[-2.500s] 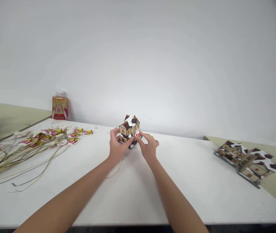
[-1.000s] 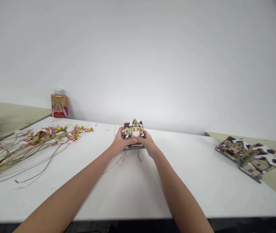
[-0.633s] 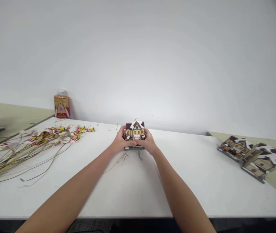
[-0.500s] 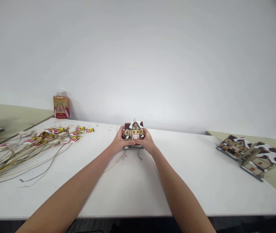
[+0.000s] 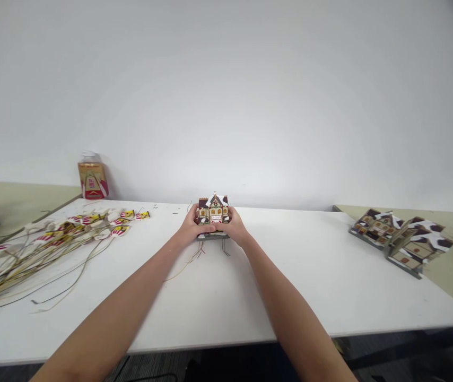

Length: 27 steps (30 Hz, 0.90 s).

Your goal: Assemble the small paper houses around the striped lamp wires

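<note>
A miniature house (image 5: pixel 214 208) with a snowy roof, yellow windows and a sign on its front is held upright between both hands. My left hand (image 5: pixel 190 227) grips its left side, thumb across the front. From the other side my right hand (image 5: pixel 235 225) is closed round it, and the two thumbs meet below the sign. Thin wires (image 5: pixel 194 256) hang out under the grey base and trail onto the white table (image 5: pixel 290 286). Whether the base touches the table I cannot tell.
At left lies a heap of long wires (image 5: pixel 23 276) with red-striped, yellow-and-white tags (image 5: pixel 120 231). A gold-and-red bottle (image 5: pixel 93 180) stands against the wall behind. On the right are similar miniature houses (image 5: pixel 377 227), some tipped at an angle, near the table's edge.
The whole view has tilted and shifted slightly, so the house and hands appear a little further left. Both hands keep the same hold on the house.
</note>
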### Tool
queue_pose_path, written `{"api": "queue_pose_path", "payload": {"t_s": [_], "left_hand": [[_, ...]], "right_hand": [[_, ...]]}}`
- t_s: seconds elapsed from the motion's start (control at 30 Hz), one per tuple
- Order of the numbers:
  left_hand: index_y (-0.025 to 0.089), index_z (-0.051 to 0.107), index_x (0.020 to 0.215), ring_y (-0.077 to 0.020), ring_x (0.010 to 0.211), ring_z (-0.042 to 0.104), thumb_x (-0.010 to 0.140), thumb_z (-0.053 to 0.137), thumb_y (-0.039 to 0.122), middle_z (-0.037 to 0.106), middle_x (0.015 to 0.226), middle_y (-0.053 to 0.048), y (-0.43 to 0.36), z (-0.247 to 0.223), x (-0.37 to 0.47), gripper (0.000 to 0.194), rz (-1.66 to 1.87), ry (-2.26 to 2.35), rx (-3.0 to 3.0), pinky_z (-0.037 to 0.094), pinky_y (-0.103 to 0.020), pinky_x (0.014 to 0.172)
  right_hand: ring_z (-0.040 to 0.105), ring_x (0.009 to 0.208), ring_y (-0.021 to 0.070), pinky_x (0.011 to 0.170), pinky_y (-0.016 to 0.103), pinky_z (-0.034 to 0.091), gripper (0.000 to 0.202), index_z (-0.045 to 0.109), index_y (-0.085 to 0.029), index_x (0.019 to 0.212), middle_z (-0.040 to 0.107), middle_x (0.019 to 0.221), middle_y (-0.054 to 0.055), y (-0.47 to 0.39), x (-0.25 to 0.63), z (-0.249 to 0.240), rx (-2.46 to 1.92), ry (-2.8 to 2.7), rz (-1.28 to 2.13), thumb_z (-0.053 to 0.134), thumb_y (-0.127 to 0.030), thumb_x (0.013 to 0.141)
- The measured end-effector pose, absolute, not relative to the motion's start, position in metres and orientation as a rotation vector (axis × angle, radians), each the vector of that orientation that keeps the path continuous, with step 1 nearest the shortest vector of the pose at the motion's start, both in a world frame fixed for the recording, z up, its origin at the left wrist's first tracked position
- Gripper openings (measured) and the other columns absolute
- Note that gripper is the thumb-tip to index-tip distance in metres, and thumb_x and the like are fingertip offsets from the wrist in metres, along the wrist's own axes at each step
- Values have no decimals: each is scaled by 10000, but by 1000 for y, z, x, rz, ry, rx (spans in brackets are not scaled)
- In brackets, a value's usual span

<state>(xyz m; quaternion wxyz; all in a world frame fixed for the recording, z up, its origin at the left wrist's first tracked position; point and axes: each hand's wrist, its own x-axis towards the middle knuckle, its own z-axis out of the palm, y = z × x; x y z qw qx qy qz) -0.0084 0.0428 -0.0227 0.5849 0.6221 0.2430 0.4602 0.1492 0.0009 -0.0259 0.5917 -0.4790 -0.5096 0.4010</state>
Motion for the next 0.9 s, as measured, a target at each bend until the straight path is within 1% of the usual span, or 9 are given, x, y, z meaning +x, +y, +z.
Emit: {"api": "queue_pose_path", "payload": {"t_s": [0.1, 0.23, 0.37, 0.47, 0.63, 0.73, 0.8, 0.83, 0.9], "left_hand": [[206, 420, 1189, -239, 905, 654, 440, 887, 240, 635, 1025, -74, 44, -21, -11, 883, 1038, 555, 1487, 545, -369, 791], [203, 421, 1196, -239, 985, 626, 444, 886, 209, 591, 1111, -90, 44, -19, -14, 884, 1037, 476, 1567, 518, -376, 855], [213, 419, 1233, -259, 1073, 580, 442, 887, 214, 542, 1203, -115, 44, -16, -16, 919, 1060, 494, 1702, 495, -380, 893], [203, 438, 1229, -270, 1088, 566, 460, 878, 248, 550, 1196, -121, 44, -16, -17, 887, 1099, 528, 1811, 497, -366, 878], [188, 468, 1163, -220, 925, 611, 488, 848, 301, 598, 1055, -77, 45, -19, -19, 783, 1387, 647, 1965, 506, -334, 818], [190, 468, 1143, -200, 865, 607, 460, 857, 315, 599, 984, -48, 47, -19, -21, 796, 1566, 764, 1978, 509, -322, 782], [188, 449, 1147, -196, 871, 607, 446, 866, 344, 592, 994, -49, 47, -16, -24, 831, 1751, 827, 1904, 515, -317, 777], [186, 435, 1155, -195, 874, 609, 441, 869, 362, 589, 1005, -53, 46, -14, -26, 854, 1857, 855, 1859, 519, -316, 776], [183, 422, 1170, -193, 865, 616, 447, 867, 380, 592, 1000, -51, 42, -10, -30, 871, 1976, 909, 1836, 524, -318, 779]], "right_hand": [[635, 880, 183, 784, 336, 521, 597, 495, -188, 1005, 651, 995, 42, 0, 150, -26, -1067, -1190, 986, 803, -291, 504], [627, 887, 181, 771, 320, 519, 653, 480, -194, 1023, 633, 1004, 39, -3, 153, -24, -1024, -1234, 993, 832, -277, 480], [620, 912, 180, 786, 313, 513, 714, 472, -205, 1084, 617, 1046, 43, -7, 156, -21, -994, -1306, 891, 844, -307, 484], [610, 968, 197, 824, 322, 503, 752, 473, -207, 1130, 603, 1123, 64, -11, 158, -19, -982, -1383, 743, 846, -352, 492], [582, 1055, 243, 919, 375, 471, 796, 450, -201, 1229, 594, 1170, 97, -18, 160, -11, -990, -1602, 357, 821, -415, 558], [492, 1206, 288, 1040, 435, 394, 922, 392, -193, 1321, 504, 1304, 147, -24, 164, -7, -958, -1657, 129, 825, -473, 556], [425, 1279, 299, 1089, 457, 344, 962, 350, -192, 1362, 442, 1371, 157, -28, 169, -6, -944, -1629, 63, 812, -499, 576], [416, 1288, 297, 1094, 464, 337, 933, 346, -194, 1365, 436, 1379, 154, -29, 172, -7, -942, -1600, 50, 794, -502, 607], [435, 1272, 286, 1085, 474, 346, 791, 374, -199, 1341, 468, 1352, 141, -31, 178, -9, -933, -1510, 37, 728, -490, 697]]}}
